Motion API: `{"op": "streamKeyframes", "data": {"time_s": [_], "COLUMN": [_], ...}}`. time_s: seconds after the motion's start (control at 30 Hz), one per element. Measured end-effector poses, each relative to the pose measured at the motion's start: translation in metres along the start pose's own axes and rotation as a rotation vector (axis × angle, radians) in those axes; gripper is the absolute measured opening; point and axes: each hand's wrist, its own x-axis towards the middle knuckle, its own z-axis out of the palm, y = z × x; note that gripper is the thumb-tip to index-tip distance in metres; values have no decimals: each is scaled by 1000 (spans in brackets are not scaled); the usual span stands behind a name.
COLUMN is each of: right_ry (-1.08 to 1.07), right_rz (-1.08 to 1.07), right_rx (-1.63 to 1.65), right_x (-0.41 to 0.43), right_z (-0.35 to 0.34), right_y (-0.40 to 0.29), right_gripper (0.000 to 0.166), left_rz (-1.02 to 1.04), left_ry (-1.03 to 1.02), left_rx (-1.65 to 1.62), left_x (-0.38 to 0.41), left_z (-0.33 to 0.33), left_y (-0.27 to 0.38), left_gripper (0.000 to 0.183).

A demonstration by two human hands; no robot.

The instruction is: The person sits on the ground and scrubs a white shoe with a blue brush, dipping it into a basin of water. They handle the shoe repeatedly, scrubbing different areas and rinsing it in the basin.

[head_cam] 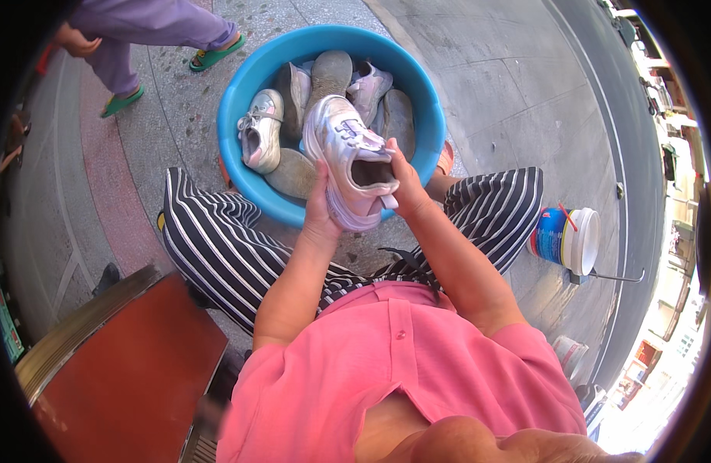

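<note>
Both my hands hold a pale sneaker (338, 133) with lilac tints and laces, its toe pointing away from me and its opening facing up. My left hand (322, 202) grips the sole side near the heel. On the other side, my right hand (405, 182) clasps the collar, close to the heel tab. Beneath the sneaker is a round blue plastic tub (332, 36) with several more shoes inside. One white sneaker (261, 130) rests at the tub's left, and another pale sneaker (370, 87) leans at the back right. A dirty sole (331, 72) faces up between them.
A person in purple trousers (153, 26) and green slippers walks at the upper left. A paint bucket (563, 240) stands on the pavement to my right, with a white bucket (570, 356) nearer. At the lower left is a red-topped table (135, 364). A road (633, 173) runs along the right.
</note>
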Motion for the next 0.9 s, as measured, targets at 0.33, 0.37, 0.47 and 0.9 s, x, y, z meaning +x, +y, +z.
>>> {"op": "streamKeyframes", "data": {"time_s": [0.33, 0.37, 0.47, 0.9], "right_ry": [65, 34, 9, 0], "right_rz": [-828, -883, -762, -330], "right_rx": [-1545, -1761, -2023, -1803], "right_x": [-39, -41, -32, 75], "right_z": [-1, 6, 19, 34], "right_y": [12, 6, -6, -84], "right_gripper": [70, 73, 78, 82], "left_rz": [183, 171, 186, -117], "left_ry": [186, 188, 175, -83], "left_rx": [176, 162, 231, 138], "left_x": [20, 20, 19, -14], "left_z": [-15, -14, -17, 29], "left_y": [4, 2, 2, -4], "left_gripper": [61, 60, 59, 59]}}
